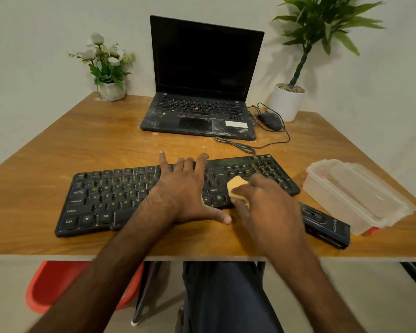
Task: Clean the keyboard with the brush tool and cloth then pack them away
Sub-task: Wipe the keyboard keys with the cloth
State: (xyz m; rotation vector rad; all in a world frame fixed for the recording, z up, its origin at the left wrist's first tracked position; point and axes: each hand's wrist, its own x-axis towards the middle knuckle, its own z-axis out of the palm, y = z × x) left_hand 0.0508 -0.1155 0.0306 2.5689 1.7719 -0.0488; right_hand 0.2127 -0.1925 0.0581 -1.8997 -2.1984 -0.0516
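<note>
- The left hand (185, 193) is pressing flat, fingers spread, on the long black plastic keyboard (106, 195); the right hand (267, 203) is clutching the small yellow cloth (237, 186) against its right-hand keys.
- That cloth is looking soft and light; any fold would take a pinch.
- The clear lidded plastic tub (356, 193) is seemingly sitting empty, the dark blue brush tool (324, 224) just beside it.

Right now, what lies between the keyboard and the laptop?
In the head view, a looped black cable lies on the table between them.
</note>
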